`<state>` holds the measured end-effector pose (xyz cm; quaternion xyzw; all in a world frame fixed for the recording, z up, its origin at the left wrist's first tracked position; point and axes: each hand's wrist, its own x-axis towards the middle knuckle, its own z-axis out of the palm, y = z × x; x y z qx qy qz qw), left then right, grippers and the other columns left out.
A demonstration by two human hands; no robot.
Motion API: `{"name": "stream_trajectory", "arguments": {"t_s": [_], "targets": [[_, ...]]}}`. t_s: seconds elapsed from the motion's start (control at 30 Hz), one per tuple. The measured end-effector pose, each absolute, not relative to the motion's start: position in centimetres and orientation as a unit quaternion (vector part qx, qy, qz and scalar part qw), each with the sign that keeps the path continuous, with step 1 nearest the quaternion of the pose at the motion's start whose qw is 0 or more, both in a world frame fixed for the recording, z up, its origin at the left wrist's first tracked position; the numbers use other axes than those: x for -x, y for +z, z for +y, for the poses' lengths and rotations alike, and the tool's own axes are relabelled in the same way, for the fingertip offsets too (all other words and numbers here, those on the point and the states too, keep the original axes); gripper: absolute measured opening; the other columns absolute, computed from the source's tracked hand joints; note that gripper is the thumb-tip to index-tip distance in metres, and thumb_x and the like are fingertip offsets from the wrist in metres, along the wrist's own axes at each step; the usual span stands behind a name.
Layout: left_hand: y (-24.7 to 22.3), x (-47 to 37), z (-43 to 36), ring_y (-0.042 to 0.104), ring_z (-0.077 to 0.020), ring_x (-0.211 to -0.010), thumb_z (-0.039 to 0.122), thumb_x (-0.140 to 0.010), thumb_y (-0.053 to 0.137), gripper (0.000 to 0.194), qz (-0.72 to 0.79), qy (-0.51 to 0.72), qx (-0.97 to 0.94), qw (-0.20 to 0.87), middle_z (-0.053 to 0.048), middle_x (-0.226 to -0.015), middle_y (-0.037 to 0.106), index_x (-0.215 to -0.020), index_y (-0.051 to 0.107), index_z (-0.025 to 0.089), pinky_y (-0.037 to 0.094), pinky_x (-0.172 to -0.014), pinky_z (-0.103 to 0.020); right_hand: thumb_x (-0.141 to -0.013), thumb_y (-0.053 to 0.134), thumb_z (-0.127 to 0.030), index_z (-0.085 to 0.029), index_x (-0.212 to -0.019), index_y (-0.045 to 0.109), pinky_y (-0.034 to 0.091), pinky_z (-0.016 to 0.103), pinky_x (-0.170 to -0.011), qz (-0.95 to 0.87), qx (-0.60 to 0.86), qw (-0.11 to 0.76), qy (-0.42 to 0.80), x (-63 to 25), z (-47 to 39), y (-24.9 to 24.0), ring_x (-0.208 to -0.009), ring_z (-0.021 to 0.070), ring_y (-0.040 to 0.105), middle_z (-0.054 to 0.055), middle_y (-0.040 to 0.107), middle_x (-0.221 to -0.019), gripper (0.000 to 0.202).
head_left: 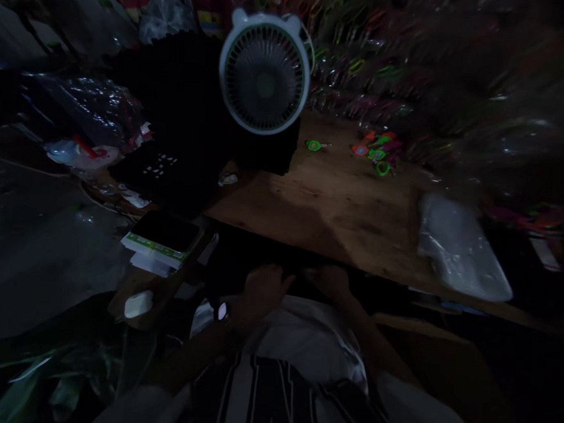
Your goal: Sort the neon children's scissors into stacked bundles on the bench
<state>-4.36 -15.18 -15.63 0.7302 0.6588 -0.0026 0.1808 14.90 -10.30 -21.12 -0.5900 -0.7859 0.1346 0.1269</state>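
Note:
The light is very dim. Below the front edge of the wooden table (pixel 305 215), my left hand (pixel 267 285) is closed with its fingers curled inward, and a watch with a lit face (pixel 222 311) is on that wrist. My right hand (pixel 330 280) is close by on the right, also closed, with its fingertips lost in shadow. Whatever the two hands grip is too dark to make out. A pale, shiny plastic-like sheet (pixel 304 334) lies over my lap just under both wrists. On the tabletop are small bright green and orange hair-clip-like pieces (pixel 377 154).
A round fan (pixel 264 80) with two ear shapes stands at the back. A clear plastic bag stack (pixel 462 247) lies at the table's right. To the left are a phone (pixel 166 230) on a box, a white earphone-like case (pixel 138 304) and a dark cloth-like mass (pixel 174 107).

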Motion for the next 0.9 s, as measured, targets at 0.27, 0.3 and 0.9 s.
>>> {"name": "stream_trajectory", "arguments": {"t_s": [0.27,0.3,0.9], "targets": [[-20.1,-7.6,-9.8,0.064,-0.0245,-0.087,0.063,-0.089,0.026,0.066,0.596,-0.006,-0.759,0.262,-0.014,-0.091,0.066,-0.1,0.061,0.009,0.049,-0.073,-0.037,-0.082,0.05,-0.052,-0.016,-0.056,0.058,0.034,0.026,-0.054,-0.682,0.684,0.26,0.012,-24.4,-22.7,-18.6,-0.054,0.0153,0.053,0.004,0.055,-0.054,0.046],[-20.3,-8.9,-9.2,0.063,-0.0237,-0.09,0.063,-0.088,0.03,0.064,0.584,-0.005,-0.767,0.266,-0.014,-0.093,0.066,-0.101,0.061,0.008,0.049,-0.077,-0.038,-0.082,0.05,-0.053,-0.016,-0.057,0.058,0.034,0.025,-0.053,-0.639,0.714,0.283,0.049,-24.8,-24.2,-18.5,-0.054,0.015,0.052,0.003,0.054,-0.054,0.045],[-17.4,0.3,-17.8,0.057,-0.0132,-0.067,0.04,-0.091,0.046,0.037,0.429,-0.049,-0.823,0.369,0.001,-0.067,0.057,-0.072,0.058,0.011,0.048,-0.066,-0.028,-0.077,0.045,-0.063,-0.02,-0.045,0.041,0.025,0.023,-0.036,-0.202,0.661,0.57,0.445,-26.0,-22.3,-22.4,-0.033,0.008,0.031,-0.003,0.036,-0.036,0.054]]}}
